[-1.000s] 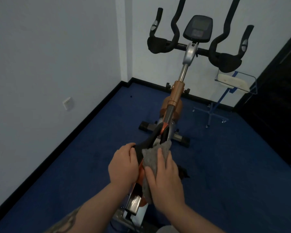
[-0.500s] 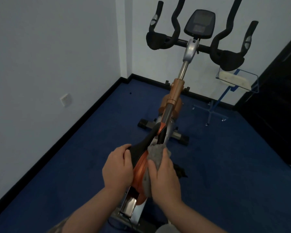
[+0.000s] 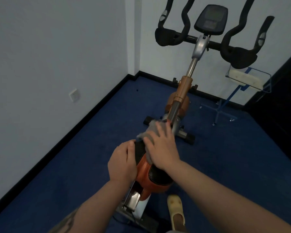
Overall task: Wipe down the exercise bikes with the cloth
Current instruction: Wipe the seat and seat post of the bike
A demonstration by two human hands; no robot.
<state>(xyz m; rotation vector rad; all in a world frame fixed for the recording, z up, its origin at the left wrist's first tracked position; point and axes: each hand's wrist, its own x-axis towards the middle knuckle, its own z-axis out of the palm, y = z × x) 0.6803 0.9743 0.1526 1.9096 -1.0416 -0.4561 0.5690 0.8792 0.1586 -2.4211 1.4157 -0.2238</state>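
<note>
Exercise bike [image 3: 183, 96] runs up the centre of the frame, handlebars [image 3: 207, 41] + console [image 3: 210, 17] at top right-centre, saddle [image 3: 151, 172] in lower centre. Saddle is orange w/ black panels.

R hand [image 3: 161, 148] centre frame, lying flat on the grey cloth [image 3: 149, 133], fingers straight and spread, pressing the cloth onto the front/nose part of the saddle. Cloth edge sticks out beyond the fingertips toward upper left, bunched.

L hand [image 3: 122, 163] just left of it, fingers curled over the saddle's left edge, gripping it. Thumb side touching the black panel. Hands are close together but not overlapping.

Tattoo [image 3: 65, 222] visible on L forearm, bottom edge of frame.

Pale yellow slipper [image 3: 175, 211] bottom centre-right, on the blue carpet [image 3: 74, 165] just beside the bike's rear base.

Blue wire stand [image 3: 225, 101] w/ a basket [image 3: 249, 79] holding sth white, right of the bike, near the wall. Wall socket [image 3: 74, 97] on left wall. Dark door or panel [image 3: 279, 105] at right edge, can't tell which.
</note>
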